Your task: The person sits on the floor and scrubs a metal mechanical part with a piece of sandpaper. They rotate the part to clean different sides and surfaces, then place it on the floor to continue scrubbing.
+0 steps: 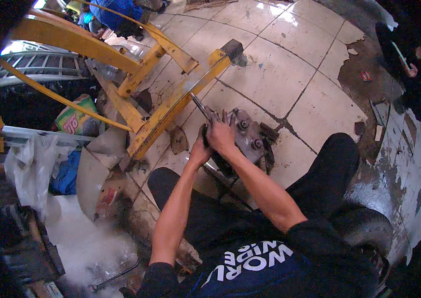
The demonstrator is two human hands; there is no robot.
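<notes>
A greasy metal mechanical part (251, 130), a flat plate with two round bolt-like fittings on its face, lies on the tiles between my legs. Over its left edge my two blackened hands come together. From between them a shiny metal rod (199, 103) sticks out up and to the left. My right hand (221, 134) is closed at the rod's lower end, some fingertips reaching over the plate's edge. Pressed against it from the left is my left hand (201, 148), its fingers curled in; what they grip is hidden.
A yellow steel frame (170, 108) stands close on the left. Beyond it lie a green packet (77, 116) and clear plastic sheeting (31, 174). A tyre (372, 231) sits by my right leg. Broken tiles (392, 149) edge the floor; another person (412, 69) is at far right.
</notes>
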